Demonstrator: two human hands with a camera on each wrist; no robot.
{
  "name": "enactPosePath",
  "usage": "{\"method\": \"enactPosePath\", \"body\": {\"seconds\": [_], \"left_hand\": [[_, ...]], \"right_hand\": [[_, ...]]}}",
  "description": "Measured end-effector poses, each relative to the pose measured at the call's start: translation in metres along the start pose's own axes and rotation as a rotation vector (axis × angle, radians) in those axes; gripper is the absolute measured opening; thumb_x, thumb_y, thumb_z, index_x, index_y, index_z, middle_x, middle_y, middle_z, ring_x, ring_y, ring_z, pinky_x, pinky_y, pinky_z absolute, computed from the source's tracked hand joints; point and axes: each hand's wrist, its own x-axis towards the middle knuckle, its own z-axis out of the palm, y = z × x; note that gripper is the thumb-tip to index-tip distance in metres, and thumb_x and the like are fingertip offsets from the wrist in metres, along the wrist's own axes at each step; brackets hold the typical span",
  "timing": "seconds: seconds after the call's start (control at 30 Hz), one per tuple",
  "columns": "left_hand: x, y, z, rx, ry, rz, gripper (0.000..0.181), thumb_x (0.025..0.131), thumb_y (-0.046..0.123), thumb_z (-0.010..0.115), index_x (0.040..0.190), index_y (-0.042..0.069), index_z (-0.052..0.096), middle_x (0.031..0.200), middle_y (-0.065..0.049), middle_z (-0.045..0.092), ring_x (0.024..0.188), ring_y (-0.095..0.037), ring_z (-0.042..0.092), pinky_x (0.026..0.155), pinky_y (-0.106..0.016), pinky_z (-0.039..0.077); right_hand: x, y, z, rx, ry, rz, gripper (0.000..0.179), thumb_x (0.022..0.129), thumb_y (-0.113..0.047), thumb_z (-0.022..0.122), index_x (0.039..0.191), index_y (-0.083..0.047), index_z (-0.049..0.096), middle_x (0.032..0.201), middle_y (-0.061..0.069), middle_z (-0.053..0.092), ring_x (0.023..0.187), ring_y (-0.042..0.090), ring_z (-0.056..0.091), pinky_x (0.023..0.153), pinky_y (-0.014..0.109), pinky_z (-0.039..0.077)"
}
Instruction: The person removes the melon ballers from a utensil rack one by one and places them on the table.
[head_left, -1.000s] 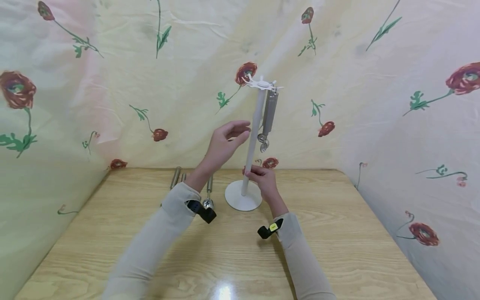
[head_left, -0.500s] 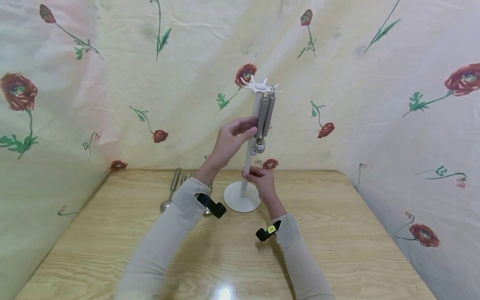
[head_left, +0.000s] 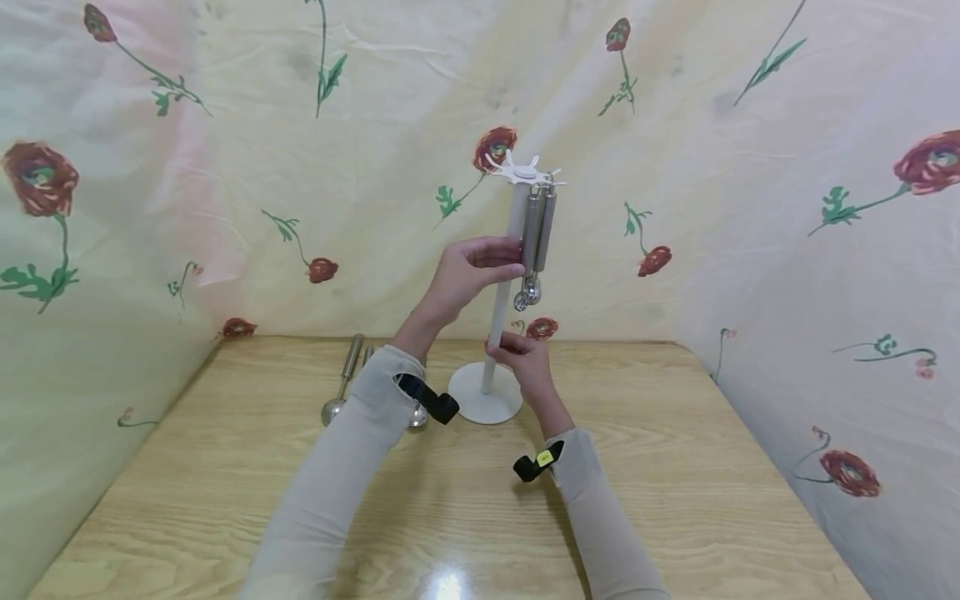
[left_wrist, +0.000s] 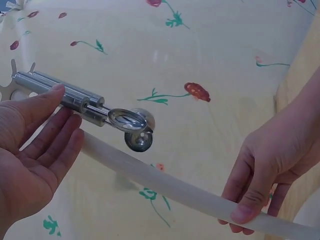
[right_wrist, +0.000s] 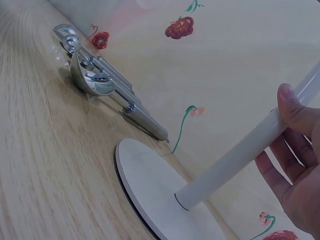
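Note:
A white stand rises from a round base [head_left: 486, 398], its pole [head_left: 500, 308] topped by a white ring of hooks [head_left: 523, 173]. Metal scoops with grey cylindrical handles hang side by side from the hooks, their small shiny bowls [left_wrist: 127, 120] lowest. My left hand [head_left: 474, 275] pinches the nearer scoop's handle [left_wrist: 52, 90] between thumb and fingers, beside the pole. Lower down, my right hand [head_left: 525, 362] holds the pole, thumb on one side and fingers around the other, as the right wrist view also shows.
More metal utensils [right_wrist: 115, 90] lie on the wooden table [head_left: 637, 500], left of the base; my left forearm partly covers them in the head view. One there is a ladle-like tool [head_left: 333, 410]. Flower-patterned cloth [head_left: 375, 167] closes off the back and sides.
My left hand has moved right to the hanging scoops and taken a handle between thumb and fingers. The hook ring and scoops have turned slightly. My right hand keeps its place on the pole.

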Motion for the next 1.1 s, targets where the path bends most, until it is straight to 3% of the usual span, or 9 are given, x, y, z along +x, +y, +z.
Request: {"method": "enactPosePath", "body": {"seconds": [0.47,1.1], "left_hand": [[-0.002,-0.002,0.005,-0.006,0.041,-0.020,0.041,0.090,0.011,0.079,0.129,0.006,0.069,0.123,-0.014,0.073,0.110,-0.025,0.071,0.107,-0.043,0.052],[-0.002,-0.002,0.012,0.000,0.040,-0.023,0.038,0.090,0.013,0.078,0.127,0.007,0.070,0.118,-0.013,0.074,0.105,-0.022,0.070,0.104,-0.041,0.055]], "right_hand": [[0.001,0.001,-0.003,-0.023,-0.039,0.024,0.036,0.092,-0.007,0.074,0.124,0.008,0.067,0.089,-0.013,0.076,0.091,0.006,0.069,0.086,0.020,0.058],[0.000,0.001,-0.003,-0.027,-0.038,0.032,0.039,0.093,-0.006,0.073,0.126,0.011,0.065,0.089,-0.014,0.076,0.091,0.006,0.069,0.087,0.020,0.057]]}}
